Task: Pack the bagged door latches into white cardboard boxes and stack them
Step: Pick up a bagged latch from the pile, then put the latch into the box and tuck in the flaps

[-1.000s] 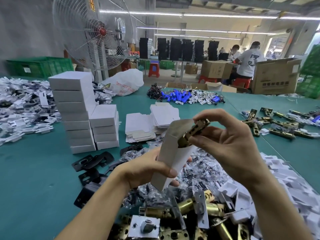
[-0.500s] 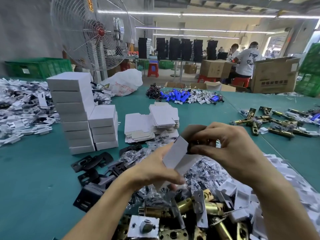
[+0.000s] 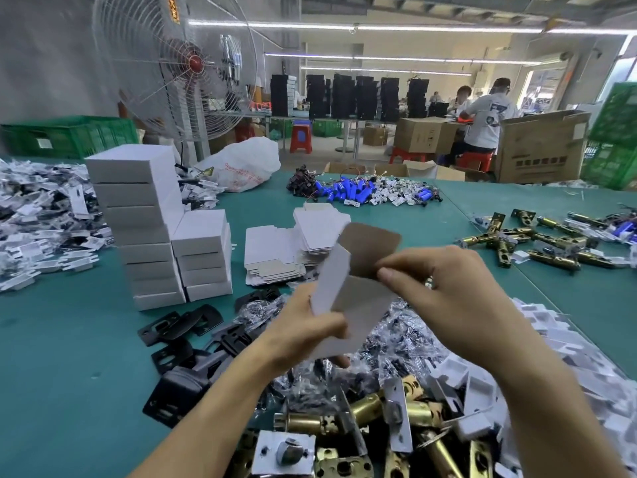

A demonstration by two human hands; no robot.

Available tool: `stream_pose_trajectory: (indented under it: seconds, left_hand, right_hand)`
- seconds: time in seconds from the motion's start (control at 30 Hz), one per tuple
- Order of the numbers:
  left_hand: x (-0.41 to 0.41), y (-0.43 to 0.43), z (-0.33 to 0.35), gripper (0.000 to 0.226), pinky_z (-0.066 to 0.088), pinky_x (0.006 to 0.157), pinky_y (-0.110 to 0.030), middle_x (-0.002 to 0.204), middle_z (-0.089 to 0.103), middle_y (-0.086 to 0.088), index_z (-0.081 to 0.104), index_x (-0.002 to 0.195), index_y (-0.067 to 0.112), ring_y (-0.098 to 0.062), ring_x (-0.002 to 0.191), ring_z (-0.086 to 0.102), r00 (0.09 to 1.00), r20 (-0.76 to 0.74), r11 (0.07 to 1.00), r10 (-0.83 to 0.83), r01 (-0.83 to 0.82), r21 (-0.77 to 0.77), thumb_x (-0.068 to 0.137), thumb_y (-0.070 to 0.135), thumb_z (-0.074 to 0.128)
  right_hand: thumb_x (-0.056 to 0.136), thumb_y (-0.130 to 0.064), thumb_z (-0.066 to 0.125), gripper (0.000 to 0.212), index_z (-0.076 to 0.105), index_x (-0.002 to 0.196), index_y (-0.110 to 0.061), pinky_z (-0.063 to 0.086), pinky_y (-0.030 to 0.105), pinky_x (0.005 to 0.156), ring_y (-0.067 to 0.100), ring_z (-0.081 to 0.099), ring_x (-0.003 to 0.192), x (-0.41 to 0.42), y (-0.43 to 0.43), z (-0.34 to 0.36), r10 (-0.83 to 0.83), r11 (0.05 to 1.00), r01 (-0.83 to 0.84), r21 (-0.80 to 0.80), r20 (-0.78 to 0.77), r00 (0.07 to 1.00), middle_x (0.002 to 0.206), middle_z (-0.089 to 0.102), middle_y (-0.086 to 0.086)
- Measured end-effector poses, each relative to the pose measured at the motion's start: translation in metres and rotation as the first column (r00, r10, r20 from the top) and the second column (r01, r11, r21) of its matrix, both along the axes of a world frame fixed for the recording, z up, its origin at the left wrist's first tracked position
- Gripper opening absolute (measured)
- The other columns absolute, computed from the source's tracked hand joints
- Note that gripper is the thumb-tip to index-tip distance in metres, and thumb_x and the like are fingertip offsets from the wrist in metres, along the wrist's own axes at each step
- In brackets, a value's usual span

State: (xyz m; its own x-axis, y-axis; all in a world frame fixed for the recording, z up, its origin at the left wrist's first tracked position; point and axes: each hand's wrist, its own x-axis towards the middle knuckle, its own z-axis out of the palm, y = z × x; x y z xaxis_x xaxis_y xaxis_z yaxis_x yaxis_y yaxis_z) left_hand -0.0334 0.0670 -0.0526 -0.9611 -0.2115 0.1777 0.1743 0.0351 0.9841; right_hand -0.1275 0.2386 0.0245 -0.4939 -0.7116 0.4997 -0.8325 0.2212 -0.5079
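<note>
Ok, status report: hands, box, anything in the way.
Left hand grips white box. Right hand pinches at its mouth, top flap open. Parts pile beneath, nothing blocking.

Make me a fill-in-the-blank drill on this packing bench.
The left hand grips a box that is ____ outside. The right hand pinches its open top ____. The taller stack stands ____ of the shorter stack. Behind them stands a big ____.
Missing: white, flap, left, fan.
</note>
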Motion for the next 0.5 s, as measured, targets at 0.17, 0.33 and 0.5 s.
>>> stream_pose_trajectory:
  seconds: [0.17, 0.33, 0.5]
  left_hand:
    - [0.0, -0.008, 0.001, 0.075, 0.059, 0.053, -0.044, 0.122, 0.054, -0.039, 0.051, 0.126, 0.01, -0.043, 0.097, 0.067, 0.976, -0.149, 0.951, 0.161, -0.113, 0.288, 0.057, 0.026, 0.073]
    - [0.0, -0.011, 0.003, 0.067, 0.058, 0.048, -0.04, 0.113, 0.068, -0.019, 0.063, 0.12, 0.01, -0.036, 0.091, 0.071, 0.917, -0.223, 0.866, 0.33, -0.2, 0.458, 0.058, 0.029, 0.08]
    - [-0.001, -0.008, 0.005, 0.036, 0.059, 0.05, -0.039, 0.094, 0.074, 0.002, 0.078, 0.092, 0.023, -0.034, 0.084, 0.072, 0.911, -0.247, 0.886, 0.33, -0.209, 0.414, 0.057, 0.026, 0.085]
  right_hand:
    - [0.091, -0.02, 0.064, 0.018, 0.068, 0.084, -0.036, 0.049, 0.012, 0.064, 0.001, 0.064, 0.073, 0.001, -0.002, 0.001, -0.059, 0.946, 0.096, -0.309, 0.127, 0.99, 0.073, 0.069, -0.018]
    - [0.097, -0.023, 0.059, 0.016, 0.072, 0.106, -0.024, 0.056, 0.023, 0.077, -0.002, 0.063, 0.078, -0.015, -0.012, -0.034, -0.244, 0.936, 0.189, 0.297, 0.159, 0.957, 0.093, 0.071, -0.011]
    - [0.095, -0.006, 0.045, 0.033, 0.069, 0.114, -0.016, 0.055, 0.037, 0.081, 0.02, 0.065, 0.084, -0.057, -0.022, -0.048, -0.498, 0.781, 0.423, 0.46, 0.049, 0.866, 0.111, 0.07, 0.007]
